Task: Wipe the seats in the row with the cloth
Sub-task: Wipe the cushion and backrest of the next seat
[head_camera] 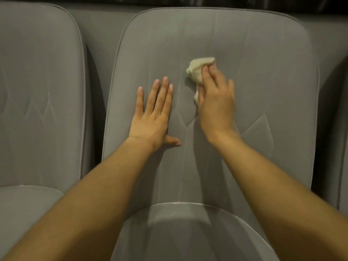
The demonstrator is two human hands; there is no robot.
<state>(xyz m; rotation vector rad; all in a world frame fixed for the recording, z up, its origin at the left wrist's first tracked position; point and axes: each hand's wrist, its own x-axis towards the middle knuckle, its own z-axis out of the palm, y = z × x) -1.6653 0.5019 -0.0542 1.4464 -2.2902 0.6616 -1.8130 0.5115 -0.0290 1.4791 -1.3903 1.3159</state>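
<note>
A grey upholstered seat fills the middle of the view, its backrest [254, 76] upright and its folded cushion [180, 232] below. My right hand [216, 102] grips a crumpled cream cloth [197, 69] and presses it against the upper middle of the backrest. My left hand [152, 113] lies flat on the backrest to the left of the cloth, fingers straight and thumb spread, holding nothing. Faint wipe streaks run down the fabric.
A second grey seat [37, 91] stands to the left, separated by a dark gap [94, 102]. Part of another seat [342, 129] shows at the right edge. A dark strip [263, 1] runs above the backrests.
</note>
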